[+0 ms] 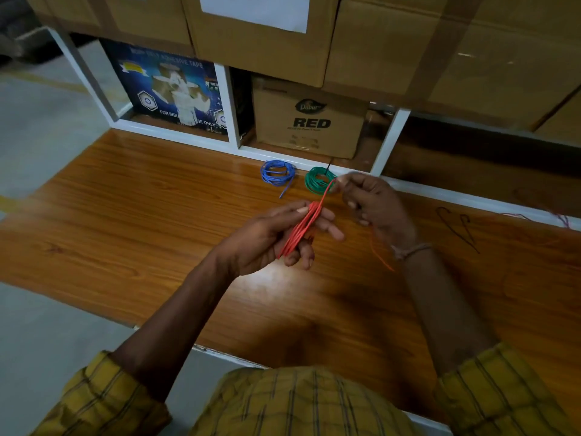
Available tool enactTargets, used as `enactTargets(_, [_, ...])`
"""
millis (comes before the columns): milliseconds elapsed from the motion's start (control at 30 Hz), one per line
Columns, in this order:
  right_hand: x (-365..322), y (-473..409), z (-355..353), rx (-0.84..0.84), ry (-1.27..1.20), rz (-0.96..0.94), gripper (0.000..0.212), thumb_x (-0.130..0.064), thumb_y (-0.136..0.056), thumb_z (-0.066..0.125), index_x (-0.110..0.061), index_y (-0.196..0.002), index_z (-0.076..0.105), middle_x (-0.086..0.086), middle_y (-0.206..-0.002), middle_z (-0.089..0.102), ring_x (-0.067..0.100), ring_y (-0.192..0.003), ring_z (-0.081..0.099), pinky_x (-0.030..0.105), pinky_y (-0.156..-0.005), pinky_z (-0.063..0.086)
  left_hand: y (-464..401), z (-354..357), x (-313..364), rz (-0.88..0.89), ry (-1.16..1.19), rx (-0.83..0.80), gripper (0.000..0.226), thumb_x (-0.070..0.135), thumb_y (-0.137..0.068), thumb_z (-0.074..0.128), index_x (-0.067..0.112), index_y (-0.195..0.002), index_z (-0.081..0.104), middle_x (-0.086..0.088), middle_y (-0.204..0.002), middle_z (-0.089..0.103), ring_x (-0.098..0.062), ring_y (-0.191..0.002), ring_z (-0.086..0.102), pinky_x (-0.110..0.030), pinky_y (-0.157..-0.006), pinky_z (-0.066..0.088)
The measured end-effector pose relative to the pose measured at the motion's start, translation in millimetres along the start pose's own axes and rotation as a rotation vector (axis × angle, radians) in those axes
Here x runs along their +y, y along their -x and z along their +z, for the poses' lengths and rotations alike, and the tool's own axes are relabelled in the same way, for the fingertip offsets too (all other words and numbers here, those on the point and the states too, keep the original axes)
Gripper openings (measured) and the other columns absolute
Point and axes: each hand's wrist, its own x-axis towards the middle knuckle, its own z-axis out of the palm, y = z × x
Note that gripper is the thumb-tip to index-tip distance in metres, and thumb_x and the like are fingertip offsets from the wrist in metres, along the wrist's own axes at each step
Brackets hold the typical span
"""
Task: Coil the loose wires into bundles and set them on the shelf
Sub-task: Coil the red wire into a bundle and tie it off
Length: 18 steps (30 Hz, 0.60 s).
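My left hand [273, 239] grips a flattened bundle of red wire [300, 229] above the wooden shelf board [141, 199]. A single red strand runs up from the bundle to my right hand [371, 202], which pinches it between thumb and fingers. The wire's loose tail [380, 256] hangs below my right wrist. A coiled blue wire bundle [278, 174] and a coiled green wire bundle [318, 180] lie side by side at the back of the board, against the white frame.
Behind the board, a white frame [232, 114] holds a blue adhesive-tape box [169, 89] and a brown carton marked RED [309, 121]. Large cardboard boxes [393, 42] overhang above. Thin loose wires [559, 218] lie at the far right. Grey floor [41, 121] is to the left.
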Motion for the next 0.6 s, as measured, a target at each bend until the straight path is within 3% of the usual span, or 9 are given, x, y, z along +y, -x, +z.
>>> enactTargets(100, [24.3,11.7,22.1,0.018,0.012,0.073,0.025,-0.025,-0.105,0.058,-0.003,-0.112,0.069,0.012,-0.069,0.046,0.009,-0.041,0.033,0.019,-0.035,0.025,0.6,3.4,7.2,0.026,0.124,0.008,0.045,0.021,-0.113,0.033,-0.010,-0.141,0.048,-0.037,-0.118,0.064,-0.020,-0.064,0.072,-0.018,-0.047,0.052])
enactTargets(167, [36.9,23.8,38.3,-0.022,0.087,0.113,0.024,-0.021,-0.108,0.051,-0.007,-0.112,0.070,0.010,-0.067,0.048,0.010,-0.039,0.035,0.020,-0.035,0.026,-2.1,6.4,12.3,0.049,0.198,0.054,0.043,0.022,-0.113,0.031,-0.005,-0.139,0.053,-0.024,-0.109,0.074,-0.018,-0.064,0.073,-0.018,-0.049,0.055])
enactTargets(267, [45.6,44.7,59.2,-0.124,0.220,0.165,0.035,-0.032,-0.108,0.049,-0.013,-0.087,0.069,0.004,-0.061,0.050,0.012,-0.037,0.040,0.023,-0.037,0.030,-11.1,6.9,18.3,0.116,0.291,0.112,0.044,0.020,-0.115,0.028,-0.006,-0.143,0.050,-0.022,-0.133,0.069,-0.023,-0.079,0.079,-0.025,-0.065,0.065])
enactTargets(333, [41.4,58.3,67.5,-0.201,0.271,0.212,0.036,-0.040,-0.106,0.052,-0.017,-0.084,0.070,0.004,-0.060,0.053,0.017,-0.041,0.043,0.027,-0.040,0.033,-17.4,2.4,19.5,0.143,0.296,0.157,0.045,0.021,-0.116,0.028,-0.007,-0.148,0.043,-0.025,-0.144,0.062,-0.033,-0.100,0.079,-0.036,-0.084,0.067])
enactTargets(433, [22.7,74.5,69.3,-0.273,0.385,0.115,0.027,-0.036,-0.105,0.055,-0.023,-0.091,0.073,0.001,-0.057,0.060,0.012,-0.044,0.051,0.025,-0.045,0.040,-26.3,-4.2,19.4,0.130,0.168,0.230,0.043,0.020,-0.117,0.030,-0.004,-0.152,0.037,-0.026,-0.148,0.059,-0.049,-0.124,0.066,-0.051,-0.105,0.057])
enactTargets(533, [0.4,80.2,58.6,-0.295,0.500,-0.045,0.019,-0.032,-0.102,0.061,-0.020,-0.092,0.072,0.001,-0.058,0.063,0.012,-0.052,0.059,0.034,-0.053,0.048,-31.8,-5.6,12.8,0.087,-0.098,0.366,0.039,0.020,-0.117,0.034,-0.002,-0.149,0.041,-0.022,-0.143,0.063,-0.046,-0.122,0.068,-0.048,-0.103,0.058])
enactTargets(600, [-12.9,78.5,46.4,-0.333,0.535,-0.055,0.019,-0.030,-0.100,0.066,-0.023,-0.083,0.071,0.001,-0.057,0.062,0.014,-0.051,0.057,0.036,-0.053,0.045,-33.9,-8.7,4.1,0.061,-0.262,0.397,0.037,0.021,-0.116,0.036,0.000,-0.147,0.042,-0.019,-0.141,0.065,-0.040,-0.118,0.071,-0.046,-0.103,0.059])
